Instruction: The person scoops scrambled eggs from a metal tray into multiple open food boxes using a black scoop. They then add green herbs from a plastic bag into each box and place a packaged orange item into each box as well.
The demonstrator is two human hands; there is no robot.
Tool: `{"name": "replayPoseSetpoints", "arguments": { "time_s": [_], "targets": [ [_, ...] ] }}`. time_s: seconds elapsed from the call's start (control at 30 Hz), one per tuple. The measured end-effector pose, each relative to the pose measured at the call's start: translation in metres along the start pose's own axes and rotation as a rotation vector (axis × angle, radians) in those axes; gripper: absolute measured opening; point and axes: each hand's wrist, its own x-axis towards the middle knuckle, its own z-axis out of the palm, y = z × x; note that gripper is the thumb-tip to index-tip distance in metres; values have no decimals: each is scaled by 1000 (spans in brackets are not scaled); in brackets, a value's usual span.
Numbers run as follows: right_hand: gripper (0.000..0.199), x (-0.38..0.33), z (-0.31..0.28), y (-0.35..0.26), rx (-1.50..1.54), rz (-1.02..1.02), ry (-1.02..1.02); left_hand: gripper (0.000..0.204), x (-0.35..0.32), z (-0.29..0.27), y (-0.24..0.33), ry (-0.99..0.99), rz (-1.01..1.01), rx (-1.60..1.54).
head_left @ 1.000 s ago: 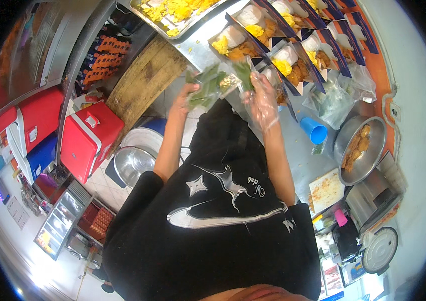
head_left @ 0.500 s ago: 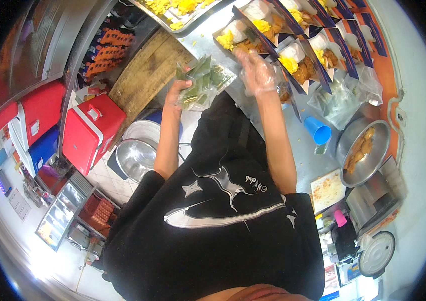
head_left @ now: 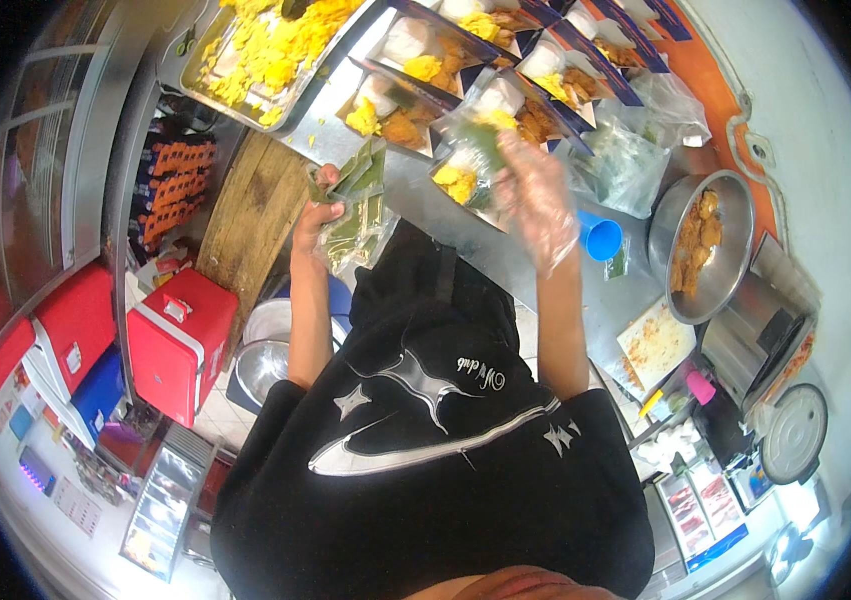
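My bare-fingered left hand is closed around a bunch of flat, clear plastic packets with green contents, close to the table's near edge. My right hand, in a clear plastic glove, is slightly smeared by motion. Its fingers pinch one green packet, also blurred. That packet is above the nearest of several open dark-blue meal boxes. The boxes hold a white rice mound, yellow scrambled egg and browned fried pieces. My glove partly hides the nearest box.
A metal tray of yellow egg stands at the far left of the metal table. To the right are a clear plastic bag, a blue cup, a steel bowl of fried pieces and a cutting board. A red cooler sits at left.
My right hand has moved nearer the right end of the closest boxes, and a green packet now shows in its fingers. My left hand keeps its bunch. The whole view has shifted.
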Motion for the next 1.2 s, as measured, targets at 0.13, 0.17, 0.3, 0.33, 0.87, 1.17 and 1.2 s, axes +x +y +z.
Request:
{"name": "replayPoseSetpoints", "arguments": {
  "time_s": [0.13, 0.17, 0.3, 0.33, 0.87, 1.17, 1.2],
  "targets": [
    [20, 80, -68, -2, 240, 3, -281, 48, 1, 6, 0, 21, -15, 8],
    [20, 111, -76, 4, 291, -16, -334, 48, 2, 7, 0, 2, -23, 11],
    [24, 201, -94, 30, 533, -63, -139, 48, 3, 14, 1, 5, -20, 22],
    [25, 208, -95, 36, 135, -232, -120, 48, 2, 16, 1, 28, -16, 25],
    [18, -20, 72, -6, -391, -244, -222, 51, 23, 33, 12, -12, 2, 411],
    [23, 89, 40, -21, 241, 136, -242, 57, -1, 22, 28, 187, 90, 82],
    [27, 122, 43, -16, 289, 121, -352, 57, -4, 20, 27, 188, 92, 67]
  ]
}}
